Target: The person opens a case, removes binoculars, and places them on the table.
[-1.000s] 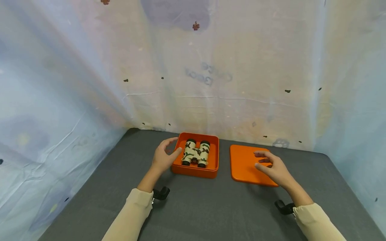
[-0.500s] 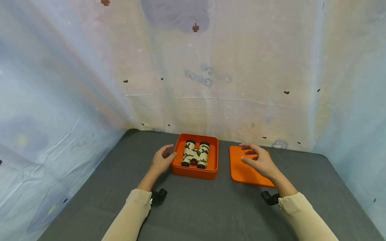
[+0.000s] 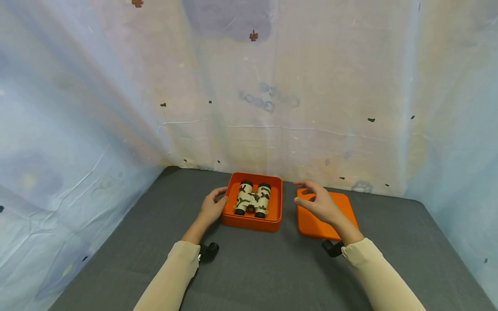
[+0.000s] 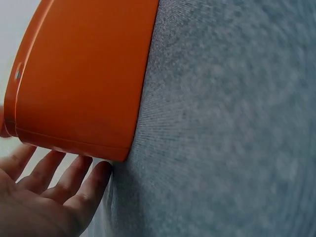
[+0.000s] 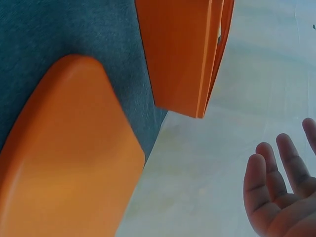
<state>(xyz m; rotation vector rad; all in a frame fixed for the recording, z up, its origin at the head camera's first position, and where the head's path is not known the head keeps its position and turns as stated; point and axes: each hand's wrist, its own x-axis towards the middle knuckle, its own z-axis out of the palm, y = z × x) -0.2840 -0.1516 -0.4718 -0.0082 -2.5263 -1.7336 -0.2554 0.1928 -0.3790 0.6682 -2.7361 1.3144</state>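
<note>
Camouflage-patterned binoculars (image 3: 253, 199) lie in an orange box (image 3: 250, 223) near the back of the table. My left hand (image 3: 213, 206) is at the box's left side, its thumb by the rim. In the left wrist view, the fingers (image 4: 74, 180) are extended along the outer side wall of the box (image 4: 84, 79). My right hand (image 3: 319, 203) hovers over the left part of an orange lid (image 3: 340, 203), fingers spread and loosely bent, holding nothing. The right wrist view has the lid (image 5: 74, 163) below and the box (image 5: 175, 54) beyond it.
The dark grey tabletop (image 3: 256, 268) runs to a pale patterned curtain (image 3: 311, 86) at the back and sides. A narrow strip of tabletop separates the box from the lid. Black wrist mounts (image 3: 209, 252) project inward from both sleeves.
My right hand has moved left across the lid toward the box. My left hand first drew back slightly from the box's rim, then came in against its left side. Box, binoculars and lid stay put.
</note>
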